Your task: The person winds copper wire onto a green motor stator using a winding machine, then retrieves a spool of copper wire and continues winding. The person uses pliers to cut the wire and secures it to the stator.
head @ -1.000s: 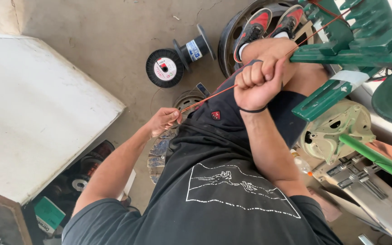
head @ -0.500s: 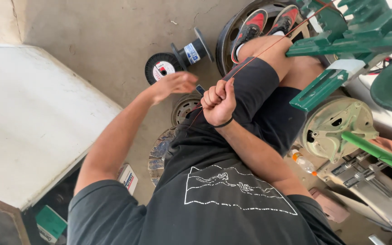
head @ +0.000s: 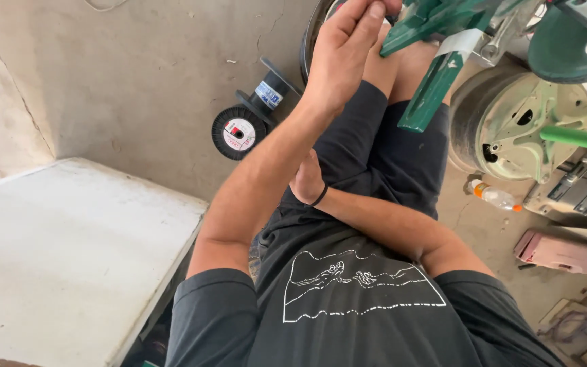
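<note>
My left hand [head: 344, 51] is stretched far up and forward, its fingers straight and pressed together beside the green metal arm [head: 436, 81] of a machine. Nothing shows between the fingers. My right hand [head: 307, 180], with a black band on its wrist, lies curled low against my dark shorts [head: 368, 149]. My left forearm hides its fingers. The thin reddish wire seen earlier does not show now.
Two black wire spools [head: 239, 132] lie on the concrete floor ahead. A white slab [head: 69, 251] fills the left. A pale green round machine housing [head: 521, 126], a small plastic bottle [head: 494, 197] and a pink flat object [head: 558, 250] sit on the right.
My left hand rose from near my lap to the green machine arm at the top. My right fist dropped from chest height to my lap. The camera tilted closer.
</note>
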